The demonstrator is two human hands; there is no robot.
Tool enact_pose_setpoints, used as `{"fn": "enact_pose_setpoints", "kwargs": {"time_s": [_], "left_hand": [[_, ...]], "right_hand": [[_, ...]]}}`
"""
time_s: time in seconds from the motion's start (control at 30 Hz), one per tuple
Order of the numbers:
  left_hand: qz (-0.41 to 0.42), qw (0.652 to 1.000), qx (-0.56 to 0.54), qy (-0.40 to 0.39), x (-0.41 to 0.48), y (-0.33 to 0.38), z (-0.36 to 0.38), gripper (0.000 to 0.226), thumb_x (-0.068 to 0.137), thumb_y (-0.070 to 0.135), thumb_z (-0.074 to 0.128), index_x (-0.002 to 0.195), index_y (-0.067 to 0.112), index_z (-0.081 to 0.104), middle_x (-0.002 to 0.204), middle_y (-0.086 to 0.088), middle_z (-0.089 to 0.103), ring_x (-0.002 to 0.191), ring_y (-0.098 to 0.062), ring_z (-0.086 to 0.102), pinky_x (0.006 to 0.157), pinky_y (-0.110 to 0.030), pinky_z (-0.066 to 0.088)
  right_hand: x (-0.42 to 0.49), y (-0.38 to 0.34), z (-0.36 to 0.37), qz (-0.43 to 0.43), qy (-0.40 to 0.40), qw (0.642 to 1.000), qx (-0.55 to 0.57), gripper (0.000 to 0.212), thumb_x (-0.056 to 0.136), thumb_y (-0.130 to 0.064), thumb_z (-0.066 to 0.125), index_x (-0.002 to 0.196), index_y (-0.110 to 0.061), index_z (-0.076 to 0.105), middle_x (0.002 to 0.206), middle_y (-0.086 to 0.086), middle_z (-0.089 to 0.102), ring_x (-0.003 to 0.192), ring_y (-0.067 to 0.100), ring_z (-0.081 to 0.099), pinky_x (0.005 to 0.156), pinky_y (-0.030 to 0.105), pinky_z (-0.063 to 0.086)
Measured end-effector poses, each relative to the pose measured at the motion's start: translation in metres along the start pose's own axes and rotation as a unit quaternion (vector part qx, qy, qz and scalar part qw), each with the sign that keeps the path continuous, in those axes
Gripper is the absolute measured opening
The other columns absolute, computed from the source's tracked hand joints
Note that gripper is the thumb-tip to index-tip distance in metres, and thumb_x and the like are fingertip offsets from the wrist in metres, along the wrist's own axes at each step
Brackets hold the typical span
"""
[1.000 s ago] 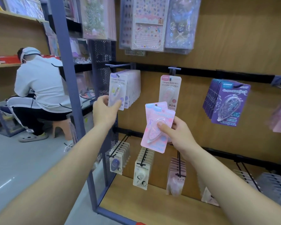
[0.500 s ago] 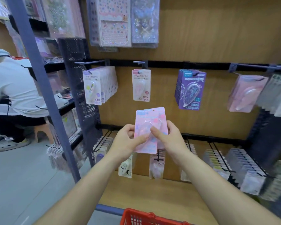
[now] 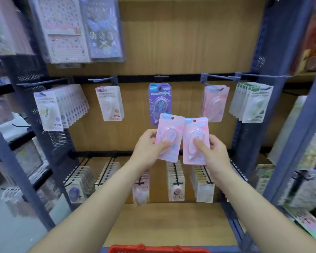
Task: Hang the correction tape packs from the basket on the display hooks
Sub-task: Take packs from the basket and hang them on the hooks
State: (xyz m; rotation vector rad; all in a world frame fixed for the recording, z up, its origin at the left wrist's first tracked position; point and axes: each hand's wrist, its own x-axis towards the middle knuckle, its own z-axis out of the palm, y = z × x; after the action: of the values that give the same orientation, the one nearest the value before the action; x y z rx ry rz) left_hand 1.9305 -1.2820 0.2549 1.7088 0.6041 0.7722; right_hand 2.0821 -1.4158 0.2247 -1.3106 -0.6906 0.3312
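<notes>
I hold two pink correction tape packs side by side in front of the display. My left hand (image 3: 150, 147) pinches the left pink pack (image 3: 169, 128), thumb on its blister. My right hand (image 3: 212, 150) pinches the right pink pack (image 3: 196, 130) the same way. Both packs are upright with their hang holes at the top. Just above and to the right, matching pink packs (image 3: 215, 102) hang on a display hook (image 3: 217, 77). The red basket's rim (image 3: 153, 249) shows at the bottom edge.
The upper rail carries white-and-purple packs (image 3: 49, 110), a single white pack (image 3: 109, 103), purple packs (image 3: 160, 99) and green packs (image 3: 254, 105). A lower rail (image 3: 102, 154) holds several rows of packs. Blue shelf posts (image 3: 290, 143) flank the bay.
The stacked pink packs have been split: my left hand took one, my right hand keeps the other. The view swung right and down, so the display bay is now centred.
</notes>
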Motion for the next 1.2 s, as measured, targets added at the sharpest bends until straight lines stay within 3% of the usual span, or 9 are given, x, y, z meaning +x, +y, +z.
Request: {"fn": "enact_pose_setpoints", "kwargs": {"time_s": [0.17, 0.27, 0.33, 0.4, 0.73, 0.87, 1.1, 1.2], "left_hand": [[0.053, 0.998, -0.004, -0.03, 0.038, 0.04, 0.075, 0.03, 0.091, 0.015, 0.075, 0.116, 0.018, 0.059, 0.099, 0.0, 0.075, 0.088, -0.014, 0.074, 0.074, -0.03, 0.06], [0.081, 0.996, 0.017, -0.039, 0.055, 0.06, 0.109, 0.03, 0.093, 0.02, 0.074, 0.118, 0.02, 0.057, 0.102, 0.007, 0.071, 0.089, -0.01, 0.072, 0.065, -0.022, 0.058], [0.085, 0.996, 0.019, -0.034, 0.065, 0.067, 0.125, 0.031, 0.093, 0.02, 0.073, 0.12, 0.018, 0.057, 0.109, 0.001, 0.073, 0.091, -0.01, 0.071, 0.065, -0.021, 0.057], [0.085, 0.996, 0.015, -0.019, 0.075, 0.071, 0.136, 0.031, 0.094, 0.02, 0.073, 0.12, 0.017, 0.057, 0.114, -0.004, 0.073, 0.092, -0.011, 0.072, 0.067, -0.023, 0.058], [0.08, 0.997, 0.01, 0.019, 0.084, 0.071, 0.145, 0.033, 0.097, 0.027, 0.069, 0.126, 0.019, 0.055, 0.111, 0.007, 0.069, 0.089, -0.004, 0.07, 0.054, -0.011, 0.051], [0.072, 0.997, -0.007, 0.033, 0.084, 0.064, 0.145, 0.03, 0.097, 0.029, 0.07, 0.122, 0.02, 0.056, 0.106, 0.009, 0.07, 0.088, -0.006, 0.071, 0.06, -0.017, 0.056], [0.046, 0.998, 0.013, 0.048, 0.104, 0.064, 0.151, 0.035, 0.095, 0.031, 0.072, 0.124, 0.017, 0.058, 0.113, 0.002, 0.068, 0.095, -0.013, 0.071, 0.073, -0.031, 0.062], [0.02, 0.998, 0.042, 0.041, 0.109, 0.059, 0.15, 0.04, 0.092, 0.033, 0.074, 0.124, 0.014, 0.06, 0.114, 0.001, 0.068, 0.097, -0.017, 0.07, 0.078, -0.039, 0.064]], "right_hand": [[0.011, -0.013, -0.063, -0.029, 0.042, 0.998, -0.024, 0.012, 0.094, -0.028, 0.072, 0.105, -0.023, 0.071, 0.099, -0.004, 0.078, 0.093, 0.017, 0.074, 0.084, 0.04, 0.06], [0.017, -0.017, -0.089, -0.037, 0.055, 0.997, -0.031, 0.012, 0.094, -0.029, 0.071, 0.106, -0.025, 0.07, 0.101, -0.003, 0.076, 0.094, 0.016, 0.074, 0.084, 0.039, 0.061], [0.022, -0.018, -0.102, -0.041, 0.061, 0.997, -0.029, 0.011, 0.095, -0.029, 0.071, 0.105, -0.025, 0.069, 0.099, -0.004, 0.076, 0.094, 0.016, 0.074, 0.083, 0.038, 0.06], [0.027, -0.02, -0.112, -0.042, 0.063, 0.997, -0.027, 0.01, 0.095, -0.03, 0.071, 0.104, -0.026, 0.069, 0.098, -0.006, 0.077, 0.092, 0.015, 0.074, 0.082, 0.037, 0.06], [0.037, -0.02, -0.13, -0.034, 0.057, 0.998, -0.012, 0.007, 0.097, -0.031, 0.067, 0.104, -0.031, 0.068, 0.097, -0.015, 0.076, 0.094, 0.008, 0.073, 0.076, 0.028, 0.061], [0.037, -0.023, -0.131, -0.035, 0.037, 0.999, -0.004, 0.007, 0.098, -0.028, 0.065, 0.105, -0.031, 0.066, 0.093, -0.022, 0.075, 0.093, 0.002, 0.072, 0.063, 0.016, 0.056], [0.051, -0.035, -0.122, -0.05, 0.031, 0.998, -0.007, 0.013, 0.097, -0.029, 0.068, 0.107, -0.021, 0.072, 0.103, -0.003, 0.078, 0.095, 0.015, 0.075, 0.08, 0.033, 0.062], [0.064, -0.045, -0.106, -0.057, 0.03, 0.998, -0.009, 0.014, 0.096, -0.028, 0.07, 0.107, -0.021, 0.069, 0.102, -0.005, 0.077, 0.091, 0.007, 0.073, 0.075, 0.025, 0.059]]}}
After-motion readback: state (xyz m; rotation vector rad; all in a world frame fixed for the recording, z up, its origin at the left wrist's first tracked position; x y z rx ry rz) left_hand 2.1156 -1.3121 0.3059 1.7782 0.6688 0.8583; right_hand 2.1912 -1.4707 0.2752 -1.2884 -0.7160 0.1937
